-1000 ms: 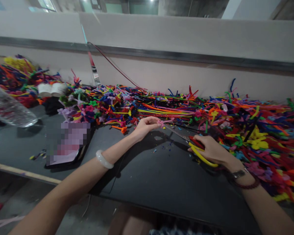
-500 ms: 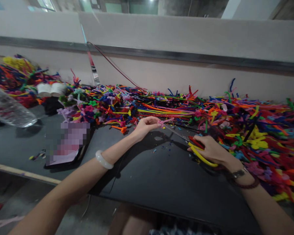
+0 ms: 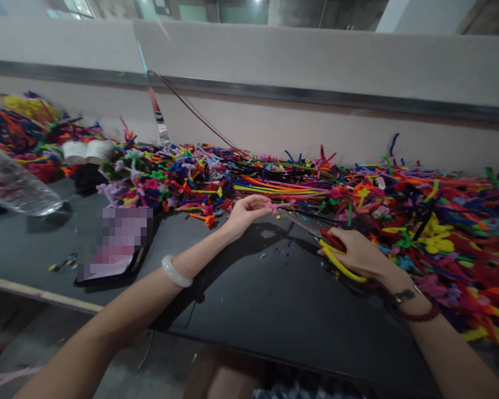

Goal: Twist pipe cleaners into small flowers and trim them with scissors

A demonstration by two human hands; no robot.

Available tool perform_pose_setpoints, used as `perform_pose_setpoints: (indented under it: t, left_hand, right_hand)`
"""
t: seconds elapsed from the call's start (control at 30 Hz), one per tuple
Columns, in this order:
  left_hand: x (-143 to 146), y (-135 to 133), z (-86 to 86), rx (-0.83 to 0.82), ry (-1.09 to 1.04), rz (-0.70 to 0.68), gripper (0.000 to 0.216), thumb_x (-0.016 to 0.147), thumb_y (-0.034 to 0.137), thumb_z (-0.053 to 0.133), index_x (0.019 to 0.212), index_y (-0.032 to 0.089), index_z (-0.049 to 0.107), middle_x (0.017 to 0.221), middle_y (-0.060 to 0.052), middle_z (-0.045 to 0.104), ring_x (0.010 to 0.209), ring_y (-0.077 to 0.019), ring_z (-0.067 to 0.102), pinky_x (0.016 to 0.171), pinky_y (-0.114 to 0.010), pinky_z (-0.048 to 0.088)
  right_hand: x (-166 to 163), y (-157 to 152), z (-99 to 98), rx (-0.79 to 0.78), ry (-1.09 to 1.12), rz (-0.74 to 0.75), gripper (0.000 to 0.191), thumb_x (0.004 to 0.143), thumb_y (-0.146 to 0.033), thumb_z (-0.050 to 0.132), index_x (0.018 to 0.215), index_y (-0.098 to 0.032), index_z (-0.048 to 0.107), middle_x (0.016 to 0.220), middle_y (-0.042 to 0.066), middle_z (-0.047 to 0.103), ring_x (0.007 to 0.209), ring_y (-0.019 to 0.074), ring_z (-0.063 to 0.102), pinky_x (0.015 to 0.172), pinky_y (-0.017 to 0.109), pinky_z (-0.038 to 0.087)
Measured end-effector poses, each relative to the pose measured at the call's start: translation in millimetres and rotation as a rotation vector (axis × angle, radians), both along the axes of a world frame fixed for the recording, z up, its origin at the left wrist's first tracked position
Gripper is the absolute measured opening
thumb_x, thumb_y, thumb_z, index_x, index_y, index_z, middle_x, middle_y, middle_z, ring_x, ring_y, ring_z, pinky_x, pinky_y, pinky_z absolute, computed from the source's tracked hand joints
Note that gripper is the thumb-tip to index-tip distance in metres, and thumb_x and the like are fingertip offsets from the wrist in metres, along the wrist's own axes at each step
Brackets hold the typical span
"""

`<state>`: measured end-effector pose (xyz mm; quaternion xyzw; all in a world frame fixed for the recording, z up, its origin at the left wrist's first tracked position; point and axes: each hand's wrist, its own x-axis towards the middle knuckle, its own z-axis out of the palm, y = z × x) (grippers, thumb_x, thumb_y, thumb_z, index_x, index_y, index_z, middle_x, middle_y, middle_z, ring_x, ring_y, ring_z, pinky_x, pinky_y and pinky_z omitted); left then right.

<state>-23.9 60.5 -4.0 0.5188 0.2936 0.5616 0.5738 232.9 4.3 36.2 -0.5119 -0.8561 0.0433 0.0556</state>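
Between the thumb and fingertips of my left hand (image 3: 248, 215) is a small pink pipe-cleaner piece (image 3: 273, 208), shaped something like a flower. My right hand (image 3: 360, 252) is closed round the red and yellow handles of a pair of scissors (image 3: 301, 224). Their long metal blades point left, with the tips right by the pink piece. Whether the blades touch it is too small to tell. Both hands are above the dark tabletop (image 3: 249, 310), where tiny coloured scraps (image 3: 263, 256) lie under the blades.
Heaped pipe cleaners (image 3: 183, 172) line the back of the table, and another pile (image 3: 453, 238) spreads down the right. A phone-like object (image 3: 116, 249), partly blurred out, lies left of my arm. Further left are a clear plastic bottle (image 3: 20, 183) and two white rolls (image 3: 87, 151).
Both hands stay nearly in place, still holding the pink piece and the scissors. Less of the pink piece shows to the right of my left fingertips.
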Motion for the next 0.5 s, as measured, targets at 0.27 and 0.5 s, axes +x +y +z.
perform_pose_setpoints:
  t: [0.27,0.5]
  left_hand:
    - [1.1,-1.5,1.1,0.022,-0.006,-0.013,0.025,0.056,0.021,0.068,0.078,0.014,0.06,0.074,-0.003,0.063,0.069,-0.0113,0.058,0.074,-0.027,0.043]
    - [1.0,-2.3,2.5,0.029,0.021,-0.001,0.024,0.056,0.022,0.068,0.077,0.013,0.059,0.073,-0.003,0.063,0.069,-0.0119,0.058,0.073,-0.028,0.043]
  right_hand:
    - [-1.2,0.1,-2.0,0.009,0.016,0.033,0.029,0.072,-0.047,0.046,0.069,-0.018,0.048,0.062,0.003,0.056,0.053,0.0136,0.047,0.049,0.023,0.029]
    - [-2.0,0.2,-2.6,0.021,0.026,0.056,0.03,0.073,-0.046,0.044,0.069,-0.017,0.049,0.06,0.003,0.056,0.051,0.0128,0.047,0.048,0.022,0.029]
